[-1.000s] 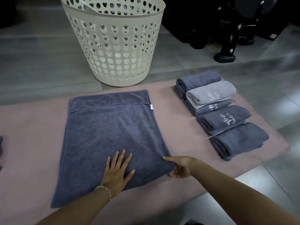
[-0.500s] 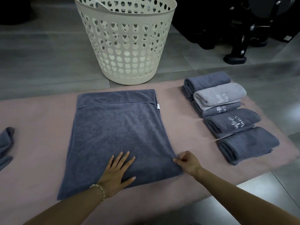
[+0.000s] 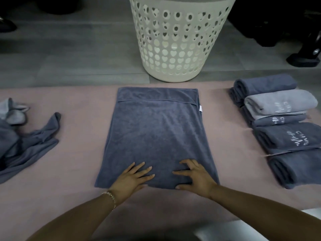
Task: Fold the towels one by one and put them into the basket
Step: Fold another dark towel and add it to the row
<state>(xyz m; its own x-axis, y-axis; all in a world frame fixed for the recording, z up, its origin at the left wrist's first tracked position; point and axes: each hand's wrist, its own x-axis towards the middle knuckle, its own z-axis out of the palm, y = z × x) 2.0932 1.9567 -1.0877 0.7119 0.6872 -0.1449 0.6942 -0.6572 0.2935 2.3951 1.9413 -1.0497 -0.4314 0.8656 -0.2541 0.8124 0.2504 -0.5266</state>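
a pink mat (image 3: 78, 171) runs across the view from 9 to 3 o'clock, on a grey floor (image 3: 69, 58). a dark blue towel (image 3: 156, 136), the one being worked on, lies flat in the middle of the mat. it is already folded over, with a hem line running across near its 12 o'clock end. a cream basket (image 3: 177, 40) with heart-shaped holes stands upright on the floor at 12 o'clock, just beyond the towel's far edge; what is inside it cannot be seen.

at 3 o'clock a row of folded towels (image 3: 281, 133) sits on the mat, overlapping one another. most are dark blue, one is pale grey, and some bear white lettering. at 9 o'clock lies a loose pile (image 3: 26, 145) of unfolded towels, well apart from the flat one.

both hands are at 6 o'clock on the towel's near end. the left hand (image 3: 129, 180) lies flat, fingers straight and spread, pressing the cloth. the right hand (image 3: 196, 178) rests beside it with its fingers arched and its thumb at the near hem. a small ridge of cloth is bunched at its fingertips, and i cannot tell whether it pinches the cloth or only presses it.

a bead bracelet (image 3: 111, 197) circles the left wrist. a small white label (image 3: 200, 108) sticks out of the towel's edge at 2 o'clock.
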